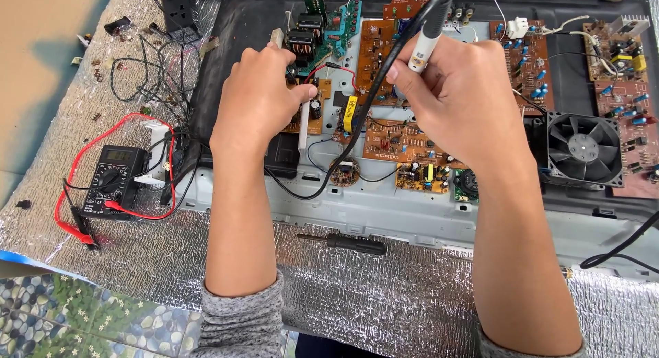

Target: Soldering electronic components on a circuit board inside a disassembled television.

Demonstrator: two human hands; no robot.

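Silver foil-covered table point(384, 303), daylight

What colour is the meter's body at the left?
The meter is black, with red and black leads; the head view shows it.

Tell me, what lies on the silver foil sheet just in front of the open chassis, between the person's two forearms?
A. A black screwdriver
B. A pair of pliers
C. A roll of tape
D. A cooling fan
A: a black screwdriver lies flat on the silver foil sheet, between the forearms.
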